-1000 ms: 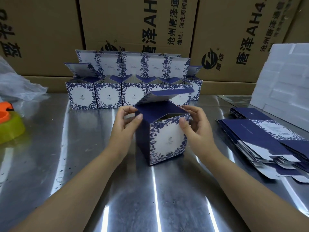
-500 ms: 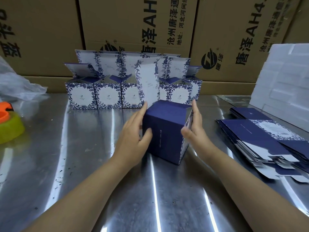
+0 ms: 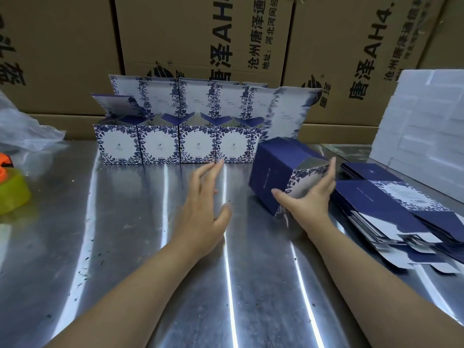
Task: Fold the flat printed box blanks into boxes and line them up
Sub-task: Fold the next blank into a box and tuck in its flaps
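The right grip [image 3: 308, 197] clasps the box [image 3: 273, 172] across its printed face; the box is tilted, flap up, just right of the row [image 3: 160, 144] at the back of the table [image 3: 125, 247]. The left grip [image 3: 203, 204] is open, fingers spread, holding nothing; blanks [image 3: 391, 209] lie stacked at right.

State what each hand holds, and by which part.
The right hand holds the folded box by its floral side face; the left hand holds nothing.

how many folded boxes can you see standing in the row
5 boxes in the row, left to right: first, second, third, fourth, fifth, a sliver. The held box in the right hand may hide more.
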